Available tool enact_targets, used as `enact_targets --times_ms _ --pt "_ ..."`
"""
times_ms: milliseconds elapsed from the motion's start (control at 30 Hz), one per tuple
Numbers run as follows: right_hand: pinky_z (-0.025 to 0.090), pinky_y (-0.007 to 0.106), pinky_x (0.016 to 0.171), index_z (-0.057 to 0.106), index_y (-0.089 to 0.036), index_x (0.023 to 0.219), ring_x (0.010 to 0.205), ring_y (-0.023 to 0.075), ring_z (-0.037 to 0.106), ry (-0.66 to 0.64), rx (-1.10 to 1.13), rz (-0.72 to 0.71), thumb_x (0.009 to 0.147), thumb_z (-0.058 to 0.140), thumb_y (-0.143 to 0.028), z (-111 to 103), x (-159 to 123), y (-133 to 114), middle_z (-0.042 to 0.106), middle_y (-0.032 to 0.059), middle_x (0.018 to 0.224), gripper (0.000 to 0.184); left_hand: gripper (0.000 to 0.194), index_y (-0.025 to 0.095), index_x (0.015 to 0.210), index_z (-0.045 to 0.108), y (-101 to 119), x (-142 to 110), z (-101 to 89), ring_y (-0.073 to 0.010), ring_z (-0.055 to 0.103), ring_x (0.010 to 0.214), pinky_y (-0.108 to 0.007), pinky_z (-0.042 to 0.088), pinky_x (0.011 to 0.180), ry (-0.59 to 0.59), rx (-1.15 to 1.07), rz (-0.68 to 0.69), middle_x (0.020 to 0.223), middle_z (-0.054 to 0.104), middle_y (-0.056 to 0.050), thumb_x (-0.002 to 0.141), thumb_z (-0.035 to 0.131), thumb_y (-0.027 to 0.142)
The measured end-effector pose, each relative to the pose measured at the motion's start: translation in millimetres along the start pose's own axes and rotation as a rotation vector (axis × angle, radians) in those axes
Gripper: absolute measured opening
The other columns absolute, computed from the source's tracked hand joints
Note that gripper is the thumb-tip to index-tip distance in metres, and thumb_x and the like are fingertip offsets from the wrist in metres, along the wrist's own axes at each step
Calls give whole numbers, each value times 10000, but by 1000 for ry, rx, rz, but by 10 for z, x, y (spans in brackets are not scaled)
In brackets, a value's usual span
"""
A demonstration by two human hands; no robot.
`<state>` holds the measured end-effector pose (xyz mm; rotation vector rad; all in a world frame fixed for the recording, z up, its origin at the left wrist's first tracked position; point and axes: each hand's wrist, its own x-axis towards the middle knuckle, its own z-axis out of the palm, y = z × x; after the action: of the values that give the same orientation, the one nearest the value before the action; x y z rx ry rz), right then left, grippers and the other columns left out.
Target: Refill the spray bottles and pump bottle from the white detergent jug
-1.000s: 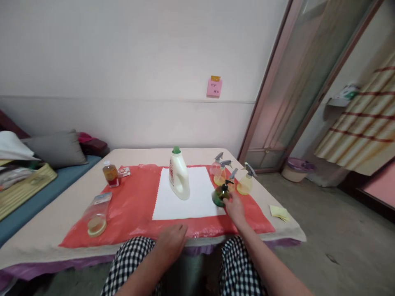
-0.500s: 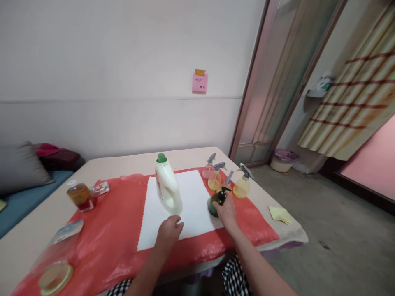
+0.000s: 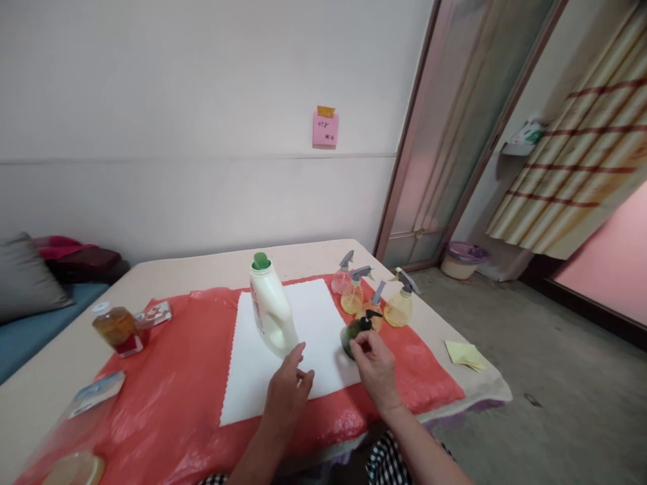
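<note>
A green pump bottle with a black pump top stands on the right edge of a white sheet. My right hand is in front of it, fingers curled together in a pinch. The fingertips overlap the bottle's lower right side; I see nothing held in them. My left hand hovers over the sheet's front part, fingers apart and holding nothing. Just beyond it stands a large pale green jug-style bottle with a handle and a green piece in its mouth.
Several spray bottles with grey triggers stand behind the pump bottle. A bottle of amber liquid is on the left of the red plastic cover. Yellow sticky notes lie near the table's right edge.
My right hand has drawn back toward me from the pump bottle's side, fingers now curled. My left hand has moved slightly right, its fingers stretching out. The view has shifted a little.
</note>
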<state>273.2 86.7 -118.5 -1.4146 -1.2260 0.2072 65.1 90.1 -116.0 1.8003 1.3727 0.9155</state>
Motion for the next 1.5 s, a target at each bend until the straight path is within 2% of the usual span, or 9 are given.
enact_targets --times_ms 100,200,267,400,700,1033,1333,1400,1500 --pt "475 263 632 580 -200 991 642 133 549 -51 50 -21 865 569 -357 105 -45 -96 585 -12 746 202 688 179 1517 315 77 -27 8 -142 646 750 -326 532 821 69 -44 3 1188 653 -106 861 493 291" --pt "478 252 600 366 -181 1395 584 112 514 -94 134 -19 878 553 -312 138 -63 -161 573 -34 787 566 766 174 1566 165 129 -46 2 -151 650 790 -308 534 814 164 -81 49 1052 672 -67 872 473 273" --pt "472 253 593 234 -188 1491 563 107 483 -128 178 -25 869 552 -280 131 -67 -176 549 -48 786 705 798 174 1577 104 137 -51 4 -161 654 813 -303 532 814 199 -94 72 950 675 -39 868 463 248" --pt "466 263 608 176 -218 1536 588 111 495 -200 164 -55 819 504 -182 101 -73 -133 576 -33 836 790 849 174 1584 53 127 -61 29 -156 629 734 -290 526 770 158 -101 91 831 650 -1 839 457 200" --pt "444 257 631 220 -209 1545 601 120 523 -260 140 -14 722 449 -132 130 -33 -18 565 -57 727 857 861 190 1585 67 122 -88 -7 -155 634 728 -280 504 759 173 -142 -23 811 643 27 822 464 206" --pt "437 251 642 214 -194 1546 615 119 513 -267 145 11 726 436 -133 118 -34 4 559 -51 748 851 892 203 1583 35 95 -103 8 -154 639 714 -285 491 758 161 -221 -64 770 629 52 818 493 215" --pt "445 251 644 420 -192 1446 610 124 535 -258 122 -8 717 449 -146 117 -21 28 577 -43 735 731 902 216 1584 36 130 -118 -23 -167 644 691 -297 481 757 167 -318 -111 711 617 67 831 530 264" --pt "452 259 650 530 -190 1349 613 130 548 -252 111 -12 719 458 -157 109 -10 34 591 -32 735 635 870 212 1578 120 117 -97 -12 -170 634 700 -304 483 760 164 -305 -113 749 636 47 827 552 289" --pt "457 286 690 700 -196 977 688 162 592 -235 90 -17 727 483 -192 88 19 36 630 9 740 331 718 160 1452 430 89 -56 16 -197 643 806 -326 499 779 174 -300 -144 966 683 -60 788 618 358"
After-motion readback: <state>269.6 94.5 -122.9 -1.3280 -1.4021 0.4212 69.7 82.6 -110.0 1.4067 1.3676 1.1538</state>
